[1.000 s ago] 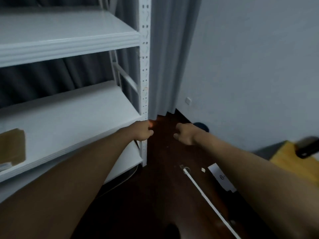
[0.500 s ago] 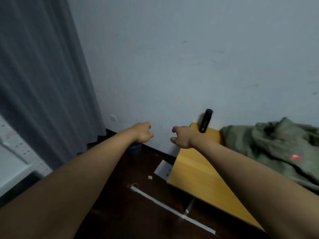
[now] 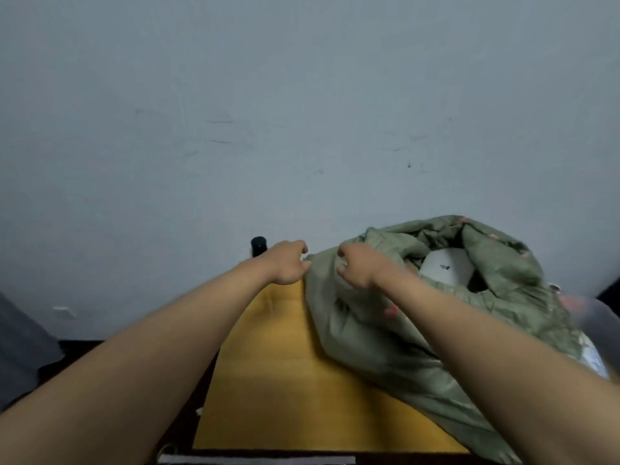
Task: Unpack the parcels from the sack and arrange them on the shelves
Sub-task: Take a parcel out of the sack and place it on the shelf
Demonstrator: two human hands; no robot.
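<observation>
A crumpled olive-green sack (image 3: 419, 330) lies on the right half of a yellow table (image 3: 275, 380), its mouth open towards the wall. A white parcel (image 3: 446, 265) shows inside the mouth. My left hand (image 3: 288, 261) hovers with loosely curled fingers just left of the sack's edge and holds nothing. My right hand (image 3: 357, 265) is over the sack's left fold, fingers loosely curled above the fabric, with no plain grip. The shelves are out of view.
A black cylinder (image 3: 258, 245) stands at the table's far edge against the grey wall. A clear plastic container (image 3: 590, 317) sits right of the sack. A grey curtain (image 3: 16, 347) hangs at the far left over dark floor.
My view has swung right from the white shelves to the yellow table and sack. Both hands keep the same outstretched pose and now reach the sack's left edge.
</observation>
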